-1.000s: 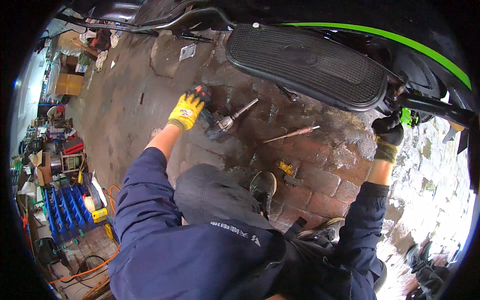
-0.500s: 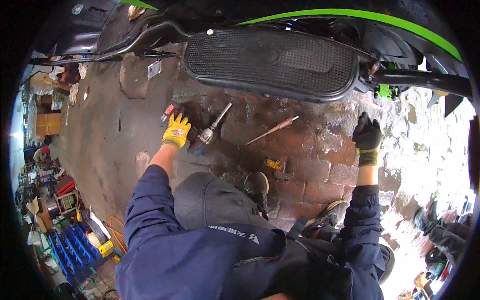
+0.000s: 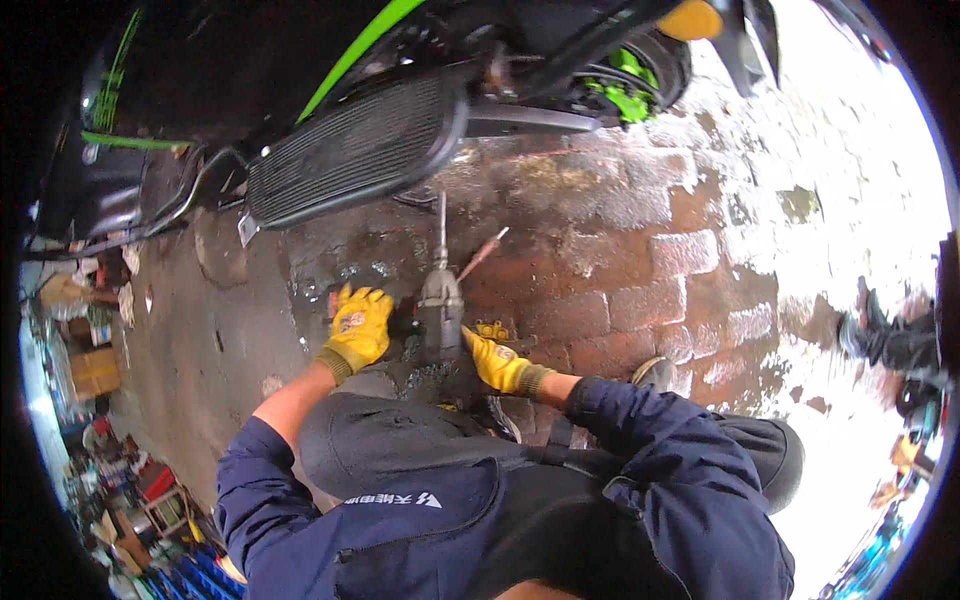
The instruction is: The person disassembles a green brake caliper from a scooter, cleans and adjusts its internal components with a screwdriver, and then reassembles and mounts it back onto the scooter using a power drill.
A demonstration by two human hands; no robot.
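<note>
An impact wrench (image 3: pixel 440 300) with a long metal shaft points away from me, low over the wet brick floor. My left hand (image 3: pixel 358 325), in a yellow glove, is curled around its handle end, where a bit of red shows beside the fingers. Against the right side of the tool's rear body is my right hand (image 3: pixel 500 364), gloved the same; its fingertips are partly hidden there. A screwdriver with a reddish handle (image 3: pixel 483 255) lies just right of the wrench, its near end covered by the tool. Beyond my right fingers sits a small yellow piece (image 3: pixel 490 330).
A vehicle with green trim stands ahead, its black ribbed footboard (image 3: pixel 360 150) low over the floor and a green wheel part (image 3: pixel 630 90) farther right. Cardboard boxes (image 3: pixel 95 372) and clutter line the far left. A person's dark-clothed legs (image 3: pixel 895 345) show at the right edge.
My right hand has come in from the far right to the wrench. The wrench has swung from a slant to point straight ahead. The whole view has turned, shifting the vehicle leftward.
</note>
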